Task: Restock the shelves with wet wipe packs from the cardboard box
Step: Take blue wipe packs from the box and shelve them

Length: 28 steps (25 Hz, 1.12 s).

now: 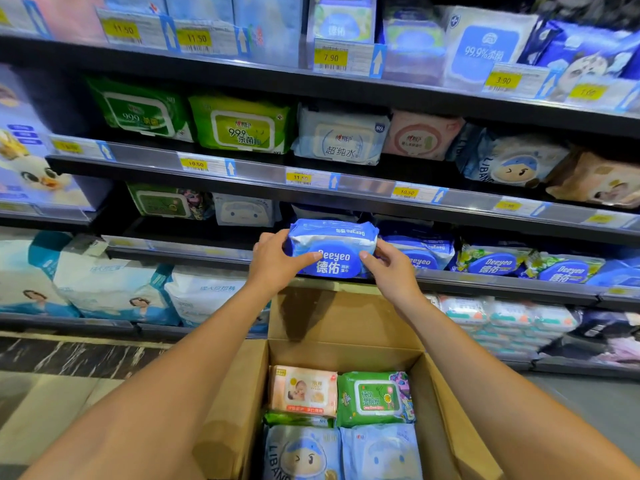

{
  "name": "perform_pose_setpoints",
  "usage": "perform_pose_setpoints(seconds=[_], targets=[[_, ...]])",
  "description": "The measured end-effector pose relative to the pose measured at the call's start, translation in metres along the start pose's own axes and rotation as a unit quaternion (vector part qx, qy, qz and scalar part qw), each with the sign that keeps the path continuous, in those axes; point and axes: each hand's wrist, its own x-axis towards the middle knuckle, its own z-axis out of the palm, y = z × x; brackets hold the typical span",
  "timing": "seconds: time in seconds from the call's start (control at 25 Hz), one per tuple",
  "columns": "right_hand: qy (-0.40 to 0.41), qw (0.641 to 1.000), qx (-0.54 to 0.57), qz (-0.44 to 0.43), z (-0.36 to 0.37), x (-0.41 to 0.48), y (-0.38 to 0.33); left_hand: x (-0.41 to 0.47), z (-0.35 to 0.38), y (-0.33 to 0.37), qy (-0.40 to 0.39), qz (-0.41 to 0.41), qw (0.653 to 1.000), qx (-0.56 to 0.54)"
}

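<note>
A blue Deeyeo wet wipe pack (333, 245) is held at the front edge of the third shelf (180, 252), its label facing me. My left hand (277, 259) grips its left end and my right hand (389, 266) grips its right end. Matching blue Deeyeo packs (420, 252) stand just to the right on the same shelf. Below my arms sits the open cardboard box (346, 355), holding a pink baby pack (303, 391), a green pack (375, 398) and two light blue packs (304, 452) at the near side.
Shelves above carry green packs (239, 124), a white pack (341, 140) and a pink pack (420, 135) behind price tag rails. Large diaper bags (114, 289) fill the lower left shelf. A gap lies left of the held pack. Marble floor (69, 355) is at left.
</note>
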Motion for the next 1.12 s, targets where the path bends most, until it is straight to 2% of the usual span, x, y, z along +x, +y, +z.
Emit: perform_pose_setpoints(seconds=[0.16,0.32,0.92,1.12], targets=[[0.053,0.998,-0.009,-0.024,0.015,0.011,0.016,0.013,0.003,-0.005,0.001,0.038,0.999,-0.023],[0.051,0.997,-0.044,-0.038,0.026,0.033,0.014,0.028,-0.001,-0.004,0.017,0.048,0.998,-0.036],[0.027,0.997,-0.004,0.076,0.028,0.067,0.037,0.062,0.035,-0.015,0.009,0.007,1.0,0.011],[0.046,0.995,0.0,0.094,0.03,0.06,0.041,0.06,0.037,-0.02,-0.001,0.028,0.999,0.025]])
